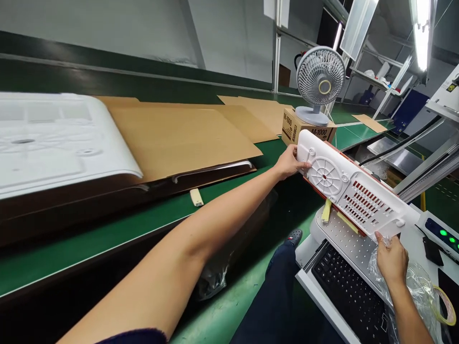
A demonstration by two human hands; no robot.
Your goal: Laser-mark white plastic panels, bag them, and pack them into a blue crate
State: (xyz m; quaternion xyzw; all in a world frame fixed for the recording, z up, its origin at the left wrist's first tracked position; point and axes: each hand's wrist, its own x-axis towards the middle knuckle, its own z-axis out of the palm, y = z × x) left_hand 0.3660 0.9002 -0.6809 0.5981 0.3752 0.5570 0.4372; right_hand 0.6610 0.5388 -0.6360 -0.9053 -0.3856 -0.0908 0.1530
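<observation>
A long white plastic panel (353, 188) with a round grille, red-backed vent slots and a red edge is held tilted above a perforated white work plate (349, 239). My left hand (290, 162) grips the panel's far left end. My right hand (391, 258) holds its near right end and rests over a crumpled clear plastic bag (423, 286). Yellow tape strips (327, 210) hang under the panel.
A green conveyor belt (107, 234) carries a large white moulded cover (53, 138) and flat cardboard sheets (179, 134). A small fan (319, 81) stands on an M-1000 carton (294, 126). A black keyboard (349, 289), a tape roll (446, 306) and a control box with green lights (442, 234) sit nearby.
</observation>
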